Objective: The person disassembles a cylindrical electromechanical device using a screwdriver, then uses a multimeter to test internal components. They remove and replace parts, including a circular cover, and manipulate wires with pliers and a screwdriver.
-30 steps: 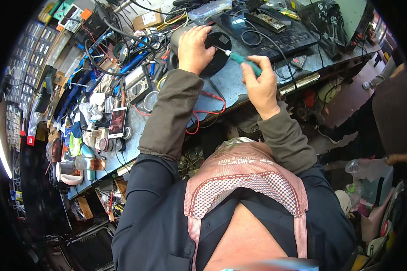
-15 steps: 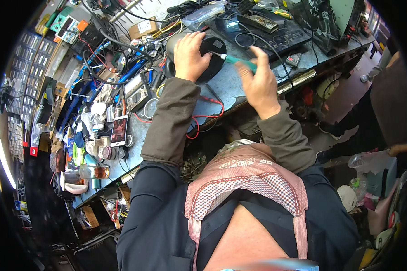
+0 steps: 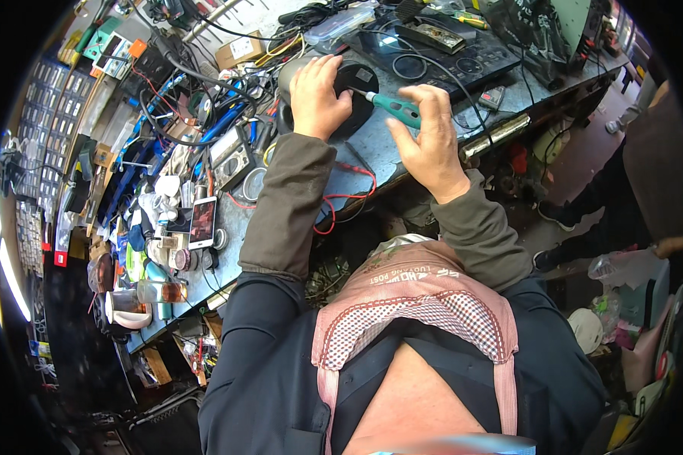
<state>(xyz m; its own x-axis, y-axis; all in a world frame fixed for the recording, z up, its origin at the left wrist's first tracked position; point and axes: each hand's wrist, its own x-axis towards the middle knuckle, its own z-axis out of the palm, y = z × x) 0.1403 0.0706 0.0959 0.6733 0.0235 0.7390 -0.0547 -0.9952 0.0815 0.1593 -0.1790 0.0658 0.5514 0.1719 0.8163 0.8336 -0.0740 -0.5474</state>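
Note:
A dark, rounded appliance (image 3: 366,79) with a flat black base and a small label lies on its side on the workbench; its exact kind I cannot make out. My left hand (image 3: 319,97) is closed around its grey-brown body, the thumb pointing toward the base. From the base a screwdriver (image 3: 395,108) extends to the right, with a green handle and a pale collar. Its tip meets the base beside my left thumb, partly hidden there. Around the handle's rear end the thumb and fingers of my right hand (image 3: 431,144) are closed.
Behind the appliance lies a black flat cooktop (image 3: 463,64) with an opened metal part (image 3: 432,36) on it. Left of my left arm are a multimeter (image 3: 234,161), a phone (image 3: 203,221) and tangled cables. Red test leads (image 3: 349,196) hang over the bench's front edge. A person (image 3: 622,189) stands at right.
My right hand has shifted slightly on the screwdriver, its fingers curling differently, and more of the green handle shows. My left hand stays on the appliance.

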